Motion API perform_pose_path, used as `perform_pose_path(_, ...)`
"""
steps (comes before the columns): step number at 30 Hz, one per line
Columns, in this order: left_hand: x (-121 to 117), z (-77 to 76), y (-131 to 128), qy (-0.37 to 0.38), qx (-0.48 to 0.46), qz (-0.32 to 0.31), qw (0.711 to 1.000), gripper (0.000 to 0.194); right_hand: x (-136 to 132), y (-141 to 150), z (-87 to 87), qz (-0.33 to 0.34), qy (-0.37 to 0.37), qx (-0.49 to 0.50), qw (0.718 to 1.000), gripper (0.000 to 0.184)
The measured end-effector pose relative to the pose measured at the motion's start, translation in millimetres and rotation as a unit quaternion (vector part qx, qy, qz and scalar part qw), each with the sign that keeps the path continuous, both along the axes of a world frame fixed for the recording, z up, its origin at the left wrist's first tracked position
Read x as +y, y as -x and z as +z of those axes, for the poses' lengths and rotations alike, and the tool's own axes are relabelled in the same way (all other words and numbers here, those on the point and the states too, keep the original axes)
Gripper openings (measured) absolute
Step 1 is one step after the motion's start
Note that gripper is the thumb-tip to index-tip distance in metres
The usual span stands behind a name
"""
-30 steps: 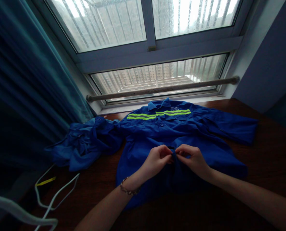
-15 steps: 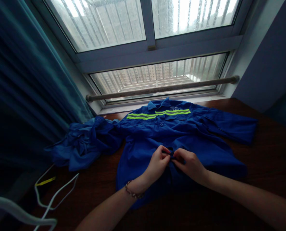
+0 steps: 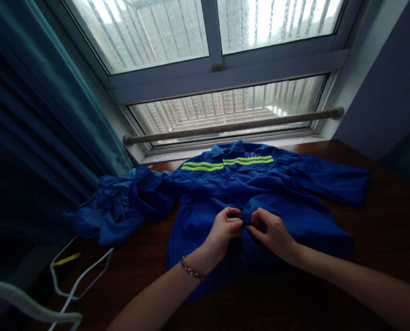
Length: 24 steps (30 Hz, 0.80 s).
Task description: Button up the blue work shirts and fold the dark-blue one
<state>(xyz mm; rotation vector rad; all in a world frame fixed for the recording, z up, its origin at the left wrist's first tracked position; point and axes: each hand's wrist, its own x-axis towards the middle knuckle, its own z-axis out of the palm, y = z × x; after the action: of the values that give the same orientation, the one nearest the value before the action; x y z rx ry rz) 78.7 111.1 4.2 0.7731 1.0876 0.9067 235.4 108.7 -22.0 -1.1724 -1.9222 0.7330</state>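
Observation:
A blue work jacket [image 3: 205, 220] with yellow-green reflective stripes lies front up on a dark wooden table, its collar toward the window. Low on its front placket, my left hand [image 3: 224, 227] pinches one edge of the cloth between thumb and fingers. Close beside it, my right hand [image 3: 273, 232] grips the other edge in the same way, fingertips nearly touching the left ones. Whatever small part lies between the fingertips is hidden. Higher on the placket a button [image 3: 231, 178] shows. One sleeve [image 3: 339, 181] stretches out to the right.
Crumpled blue clothing [image 3: 129, 202] lies at the left, against the curtain [image 3: 63, 115]. White hangers [image 3: 70, 294] with a yellow strip [image 3: 66, 259] are at the lower left. Behind the table [image 3: 391, 230], a metal rail [image 3: 232, 127] crosses the window.
Both hands stay at the placket with slight finger shifts. The left fingertips have moved a little left, and the cloth between the hands is lifted and folded differently.

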Motion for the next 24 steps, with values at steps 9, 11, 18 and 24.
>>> perform_pose_path(9, 0.8, -6.5, -0.7, 0.009, -0.009, 0.029, 0.999, 0.041, -0.6, 1.3, 6.3, 0.016, 0.045, 0.046, 0.998, 0.016)
perform_pose_path(11, 0.9, -5.3, -0.5, 0.009, -0.009, 0.026, 1.0, 0.041, 0.4, 0.9, 5.9, 0.014, 0.06, 0.059, 0.996, 0.019)
perform_pose_path(18, 0.6, -1.1, -1.1, -0.002, -0.008, 0.013, 1.0, 0.037, 4.0, -0.9, 1.6, 0.025, 0.128, 0.119, 0.984, 0.03)
perform_pose_path(24, -1.7, -1.1, -2.8, -0.071, 0.037, -0.032, 0.996, 0.038, 5.4, -1.8, -0.9, 0.04, 0.192, 0.159, 0.968, 0.035)
